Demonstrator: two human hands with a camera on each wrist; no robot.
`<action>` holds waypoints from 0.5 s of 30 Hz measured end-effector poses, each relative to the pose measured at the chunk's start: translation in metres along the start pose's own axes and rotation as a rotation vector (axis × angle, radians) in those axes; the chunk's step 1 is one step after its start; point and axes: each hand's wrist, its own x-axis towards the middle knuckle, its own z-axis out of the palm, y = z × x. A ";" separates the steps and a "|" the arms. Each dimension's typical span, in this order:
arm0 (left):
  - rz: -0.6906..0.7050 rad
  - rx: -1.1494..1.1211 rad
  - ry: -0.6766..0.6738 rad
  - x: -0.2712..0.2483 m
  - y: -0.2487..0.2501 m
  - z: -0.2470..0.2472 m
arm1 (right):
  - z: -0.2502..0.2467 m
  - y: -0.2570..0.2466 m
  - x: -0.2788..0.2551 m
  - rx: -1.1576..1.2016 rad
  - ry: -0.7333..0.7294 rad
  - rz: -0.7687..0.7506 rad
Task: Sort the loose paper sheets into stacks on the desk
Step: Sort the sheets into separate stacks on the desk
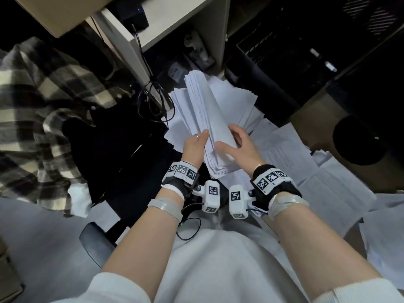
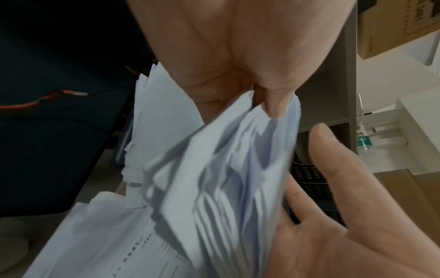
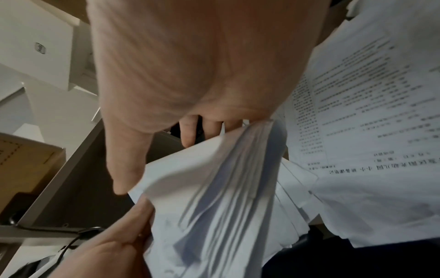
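Wrists first, nearest me: both forearms run forward side by side, and the bundle stands on edge between them, its long axis running straight away from me. My left hand grips the bundle's left face near its close end, fingers hidden behind the paper and thumb pressed on the sheets; the left wrist view shows that thumb pinching the fanned edges. My right hand lies against the right face with fingers and thumb spread, loosely cupping rather than clamping. From the right wrist view I cannot tell how firmly its fingertips bear on the paper. Both hands sit at the near end, about level with each other, so the far end of the bundle rises unsupported and splays. I judge the next move turns on that: squaring or laying the bundle down means tipping it about its long axis, and the left hand carries the weight. Beyond and to the right, printed sheets lie scattered flat. Past the bundle's tip stands the desk leg.
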 end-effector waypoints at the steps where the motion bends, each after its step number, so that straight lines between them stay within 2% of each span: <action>1: -0.003 0.030 0.016 -0.001 0.000 0.000 | -0.001 0.001 0.003 0.031 -0.001 0.020; 5: 0.025 0.197 0.114 -0.003 0.004 0.003 | -0.006 0.002 0.014 0.106 0.012 0.070; 8: 0.005 0.218 0.141 -0.001 0.000 0.004 | -0.008 0.004 0.020 0.119 -0.031 0.053; 12: -0.086 0.123 0.114 -0.004 0.003 0.015 | -0.011 0.005 0.027 -0.049 -0.043 -0.008; 15: -0.054 0.194 0.113 0.000 0.003 0.022 | -0.016 0.005 0.035 -0.182 -0.004 -0.034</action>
